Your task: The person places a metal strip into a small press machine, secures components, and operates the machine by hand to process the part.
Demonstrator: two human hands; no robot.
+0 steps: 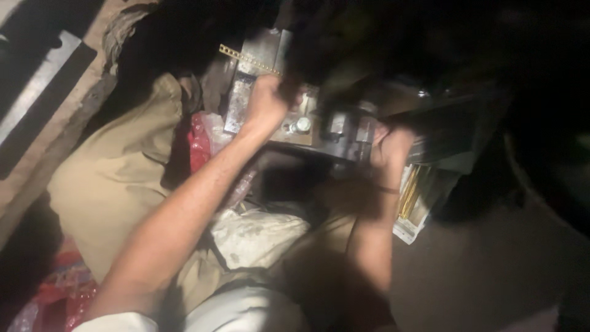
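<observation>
Metal block: the grey machined block (pixel 347 130) sits in the upper middle of my head view, between my two hands, at the front edge of a dim metal assembly.
Head view, left hand: my left hand (pixel 269 98) is curled closed on top of the assembly, just left of the metal block; the fingers (pixel 284 92) are bent tight together, but the dark hides what, if anything, they grip.
Head view, right hand: my right hand (pixel 391 149) is pressed against the right side of the metal block, fingers folded narrow around its edge and touching it; I cannot tell whether they truly clamp it.
Bolt head: a round shiny bolt head (pixel 302 125) shows just below my left hand, on a pale flat plate.
Brass strip: a thin perforated brass strip (pixel 249 59) runs slantwise above my left hand.
Steel bars: upright grey steel bars (pixel 241 101) stand just left of my left hand.
Container: an open pale box (pixel 405 227) lies below my right hand, holding thin brass rods (pixel 410 192) laid side by side.
Lap: my khaki trousers (pixel 117 178) fill the left, with red plastic wrapping (pixel 198 142) beside them.
Floor: a flat steel bar (pixel 38 86) lies at the far left.
</observation>
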